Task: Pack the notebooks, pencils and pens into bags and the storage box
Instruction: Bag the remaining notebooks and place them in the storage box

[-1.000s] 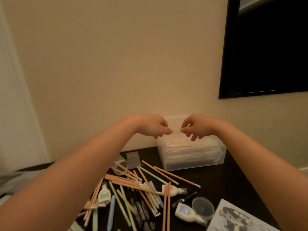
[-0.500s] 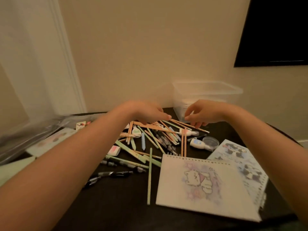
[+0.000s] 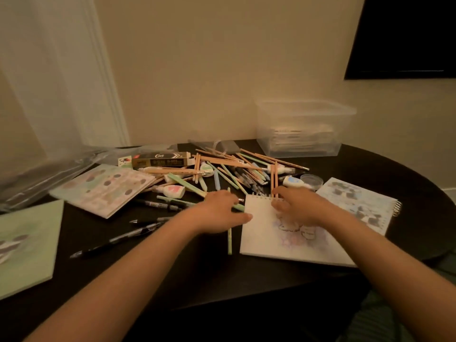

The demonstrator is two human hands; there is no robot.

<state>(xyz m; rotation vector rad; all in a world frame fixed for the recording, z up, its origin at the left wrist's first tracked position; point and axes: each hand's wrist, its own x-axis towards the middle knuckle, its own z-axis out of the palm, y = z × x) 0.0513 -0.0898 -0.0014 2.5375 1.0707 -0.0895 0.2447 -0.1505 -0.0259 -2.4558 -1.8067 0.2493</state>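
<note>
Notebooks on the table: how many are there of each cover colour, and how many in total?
White notebook: 1
Blue notebook: 1
Green notebook: 1
Spotted pastel notebook: 1
Total: 4

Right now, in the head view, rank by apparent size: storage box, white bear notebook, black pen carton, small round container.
1. white bear notebook and storage box: similar in extent; the notebook lies nearer the camera, so these two stay unranked.
2. black pen carton
3. small round container
</note>
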